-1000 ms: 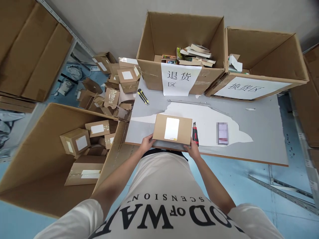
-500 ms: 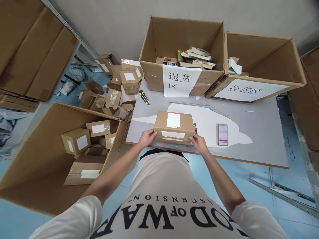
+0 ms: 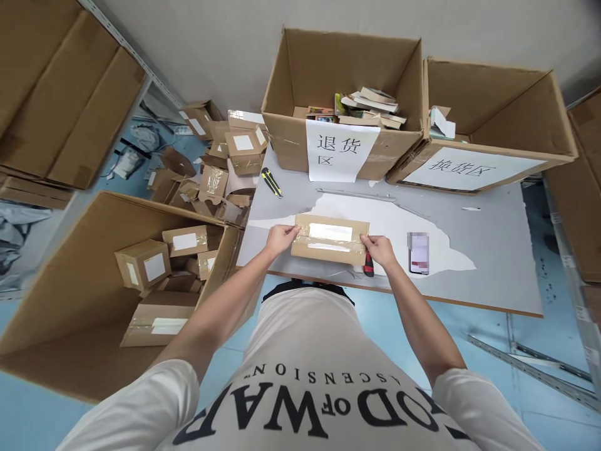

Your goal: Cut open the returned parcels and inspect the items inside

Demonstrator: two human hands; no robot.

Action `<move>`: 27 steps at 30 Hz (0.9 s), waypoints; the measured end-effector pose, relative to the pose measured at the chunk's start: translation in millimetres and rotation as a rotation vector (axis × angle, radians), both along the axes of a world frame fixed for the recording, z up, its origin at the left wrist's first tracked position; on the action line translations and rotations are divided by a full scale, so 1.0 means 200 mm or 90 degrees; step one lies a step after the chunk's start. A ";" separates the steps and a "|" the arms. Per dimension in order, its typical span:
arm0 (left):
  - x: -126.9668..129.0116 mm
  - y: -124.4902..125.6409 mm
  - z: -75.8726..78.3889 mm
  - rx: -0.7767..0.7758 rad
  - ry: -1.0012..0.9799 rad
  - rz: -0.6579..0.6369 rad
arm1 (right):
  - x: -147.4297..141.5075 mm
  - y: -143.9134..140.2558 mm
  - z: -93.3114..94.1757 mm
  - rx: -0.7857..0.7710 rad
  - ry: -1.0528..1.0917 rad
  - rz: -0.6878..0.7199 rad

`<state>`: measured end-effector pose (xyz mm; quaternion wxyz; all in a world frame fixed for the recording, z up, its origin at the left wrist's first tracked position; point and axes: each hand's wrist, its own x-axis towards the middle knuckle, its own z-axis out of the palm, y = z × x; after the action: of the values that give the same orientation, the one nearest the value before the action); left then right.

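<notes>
Gripping the parcel [image 3: 329,238] at both ends, your left hand [image 3: 280,238] and right hand [image 3: 378,249] clamp it on edge at the table [image 3: 488,275] front; keep it level, clear of the red knife [image 3: 369,265] underneath.

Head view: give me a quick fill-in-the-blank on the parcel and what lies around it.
1. Both hands, left hand and right hand, grip the taped parcel at its two ____.
2. The red cutter lies just below the ____ hand.
3. The yellow-and-black cutter lies on the table in front of the big box that holds ____.

Missing words: ends; right; books
</notes>
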<state>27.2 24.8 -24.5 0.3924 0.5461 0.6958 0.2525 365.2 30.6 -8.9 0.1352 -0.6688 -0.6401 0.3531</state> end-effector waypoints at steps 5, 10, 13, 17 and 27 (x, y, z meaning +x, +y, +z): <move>-0.01 0.08 -0.04 -0.019 -0.100 -0.012 | 0.01 0.11 -0.05 -0.047 0.036 -0.036; 0.00 0.05 -0.08 -0.012 -0.260 0.029 | 0.01 0.13 -0.08 -0.049 0.057 -0.077; 0.02 0.02 -0.10 -0.003 -0.297 0.076 | 0.00 0.09 -0.08 0.001 0.058 -0.127; 0.03 0.01 -0.11 0.002 -0.319 0.103 | -0.01 0.00 -0.12 0.031 0.105 -0.162; -0.05 -0.12 -0.17 -0.040 -0.413 0.082 | 0.02 -0.30 -0.31 0.021 0.250 -0.037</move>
<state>17.7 0.8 -58.1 0.5932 0.3796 0.5750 0.4163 369.0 -29.3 -70.6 0.2788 -0.6031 -0.5874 0.4620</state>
